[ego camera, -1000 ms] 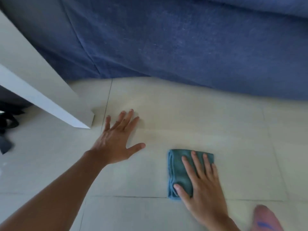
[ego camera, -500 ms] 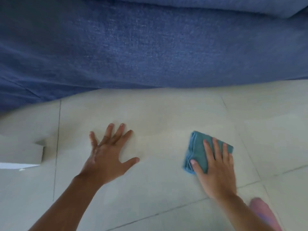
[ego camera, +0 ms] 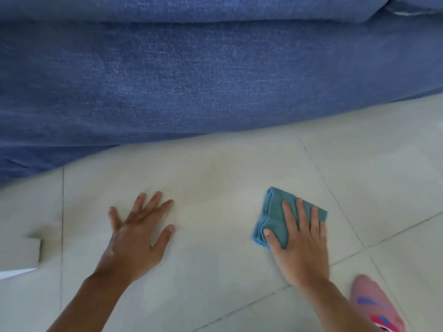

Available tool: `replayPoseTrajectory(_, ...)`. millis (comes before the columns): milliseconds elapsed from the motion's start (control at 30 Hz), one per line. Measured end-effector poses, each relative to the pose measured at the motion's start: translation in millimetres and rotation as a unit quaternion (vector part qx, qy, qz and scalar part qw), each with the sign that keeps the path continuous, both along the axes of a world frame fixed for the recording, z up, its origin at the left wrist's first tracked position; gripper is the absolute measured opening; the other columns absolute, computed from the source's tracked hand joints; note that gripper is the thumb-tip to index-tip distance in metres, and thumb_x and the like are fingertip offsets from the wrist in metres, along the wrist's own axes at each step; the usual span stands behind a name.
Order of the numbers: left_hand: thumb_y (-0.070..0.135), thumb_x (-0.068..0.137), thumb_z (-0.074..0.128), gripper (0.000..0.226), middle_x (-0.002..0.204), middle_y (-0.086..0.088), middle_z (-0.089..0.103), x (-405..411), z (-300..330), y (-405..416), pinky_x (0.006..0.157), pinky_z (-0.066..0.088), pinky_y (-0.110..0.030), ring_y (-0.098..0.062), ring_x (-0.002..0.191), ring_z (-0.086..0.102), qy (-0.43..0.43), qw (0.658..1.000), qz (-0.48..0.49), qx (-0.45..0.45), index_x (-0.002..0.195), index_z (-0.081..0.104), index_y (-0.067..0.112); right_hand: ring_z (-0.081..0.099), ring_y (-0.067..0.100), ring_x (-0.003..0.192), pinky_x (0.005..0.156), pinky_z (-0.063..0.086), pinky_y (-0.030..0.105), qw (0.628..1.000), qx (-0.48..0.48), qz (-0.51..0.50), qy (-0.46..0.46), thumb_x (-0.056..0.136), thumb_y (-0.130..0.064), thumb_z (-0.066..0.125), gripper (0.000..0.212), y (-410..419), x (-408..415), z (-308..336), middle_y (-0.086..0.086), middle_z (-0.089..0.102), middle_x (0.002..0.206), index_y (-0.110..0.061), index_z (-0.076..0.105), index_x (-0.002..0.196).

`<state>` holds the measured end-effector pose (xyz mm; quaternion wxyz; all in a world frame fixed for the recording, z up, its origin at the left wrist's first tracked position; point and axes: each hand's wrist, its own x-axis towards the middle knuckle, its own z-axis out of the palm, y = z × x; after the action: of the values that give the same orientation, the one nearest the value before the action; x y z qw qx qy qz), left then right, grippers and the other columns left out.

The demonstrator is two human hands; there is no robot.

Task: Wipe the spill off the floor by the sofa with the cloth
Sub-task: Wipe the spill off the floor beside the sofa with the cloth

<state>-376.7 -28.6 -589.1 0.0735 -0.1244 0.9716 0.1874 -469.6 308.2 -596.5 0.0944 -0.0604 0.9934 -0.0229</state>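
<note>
Right hand (ego camera: 299,238): flat, fingers spread, pressing folded cloth (ego camera: 275,216) onto floor (ego camera: 215,271) for wiping pressure.
Left hand (ego camera: 136,236): open, empty, palm down, likely bracing.
Sofa (ego camera: 191,80): just beyond.

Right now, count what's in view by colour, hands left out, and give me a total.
Blue: 1, the sofa
Teal: 1, the cloth
Pink: 1, the slipper
White: 1, the furniture corner
Total: 4
</note>
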Motion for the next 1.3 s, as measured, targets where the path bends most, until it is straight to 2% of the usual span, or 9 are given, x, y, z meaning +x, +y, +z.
replayPoseTrajectory(133,0.064,0.088,0.022,0.065,0.161,0.017,0.021,-1,0,0,0.112,0.011,-0.066,-0.012,0.151,0.01,-0.009,1.0,-0.01,-0.014,0.149,0.033,0.043,-0.009,0.037,0.156,0.124,-0.004,0.055,0.995,-0.019,-0.095,-0.014,0.087,-0.082,0.016,0.091,-53,-76,1,0.003,-0.005,0.172,-0.033,0.002,0.162)
replayPoseTrajectory(233,0.068,0.087,0.022,0.068,0.161,0.019,0.015,2,-2,-1,0.114,0.007,-0.065,-0.01,0.151,0.003,-0.014,1.0,-0.012,-0.012,0.15,0.028,0.044,-0.02,0.038,0.154,0.122,-0.012,0.057,0.997,-0.018,-0.066,-0.041,0.086,-0.083,0.013,0.091,-91,-110,-2,0.002,-0.016,0.171,-0.036,-0.008,0.16)
replayPoseTrajectory(367,0.07,0.086,0.021,0.069,0.16,0.023,0.008,4,-3,-3,0.115,0.003,-0.063,-0.007,0.151,-0.003,-0.017,1.0,-0.013,-0.011,0.151,0.024,0.046,-0.024,0.039,0.152,0.121,-0.017,0.058,0.998,-0.019,-0.023,-0.049,0.083,-0.084,0.006,0.092,-113,-118,-5,0.002,-0.02,0.17,-0.036,-0.013,0.159)
replayPoseTrajectory(467,0.07,0.086,0.021,0.069,0.16,0.024,0.009,4,0,-2,0.116,0.002,-0.062,-0.007,0.151,-0.001,-0.017,1.0,-0.007,-0.005,0.15,0.026,0.046,-0.023,0.04,0.152,0.121,-0.016,0.058,0.999,-0.022,-0.018,-0.045,0.082,-0.084,0.005,0.093,-112,-116,-7,0.003,-0.019,0.17,-0.036,-0.013,0.159)
replayPoseTrajectory(600,0.07,0.085,0.02,0.069,0.155,0.029,-0.001,4,0,-3,0.117,-0.001,-0.06,-0.004,0.15,-0.007,-0.024,1.0,-0.005,0.0,0.151,0.021,0.049,-0.023,0.04,0.152,0.121,-0.016,0.058,0.999,-0.019,-0.001,-0.043,0.083,-0.083,0.005,0.091,-117,-116,-6,0.003,-0.019,0.17,-0.037,-0.013,0.159)
replayPoseTrajectory(900,0.056,0.096,0.039,0.061,0.158,0.028,-0.004,3,4,-6,0.118,-0.003,-0.06,-0.003,0.148,-0.014,-0.034,0.999,-0.013,0.008,0.152,0.015,0.05,-0.026,0.038,0.152,0.119,-0.019,0.057,0.992,-0.031,0.109,-0.046,0.083,-0.084,0.01,0.09,-162,-109,-5,-0.001,-0.02,0.17,-0.04,-0.006,0.16)
replayPoseTrajectory(1133,0.061,0.093,0.028,0.062,0.159,0.027,-0.005,5,4,-6,0.118,-0.003,-0.061,-0.003,0.148,-0.014,-0.032,0.999,-0.018,0.003,0.152,0.012,0.05,-0.028,0.03,0.152,0.122,-0.018,0.053,0.983,-0.047,0.171,-0.048,0.084,-0.084,0.012,0.088,-148,-86,-3,-0.005,-0.019,0.17,-0.042,-0.003,0.16)
replayPoseTrajectory(1233,0.065,0.087,0.017,0.067,0.158,0.027,-0.006,5,5,-6,0.118,-0.002,-0.061,-0.003,0.149,-0.013,-0.029,0.999,-0.019,0.0,0.152,0.012,0.05,-0.025,0.029,0.154,0.123,-0.014,0.052,0.985,-0.071,0.155,-0.033,0.086,-0.081,0.014,0.086,-128,-48,2,-0.005,-0.013,0.171,-0.04,0.001,0.161)
replayPoseTrajectory(1300,0.064,0.089,0.019,0.065,0.162,0.024,-0.002,3,4,-6,0.117,0.0,-0.062,-0.005,0.15,-0.01,-0.033,0.999,-0.02,-0.011,0.152,0.012,0.049,-0.024,0.028,0.154,0.124,-0.012,0.051,0.987,-0.081,0.135,-0.03,0.087,-0.079,0.018,0.086,-106,-4,2,-0.005,-0.011,0.171,-0.039,0.001,0.161)
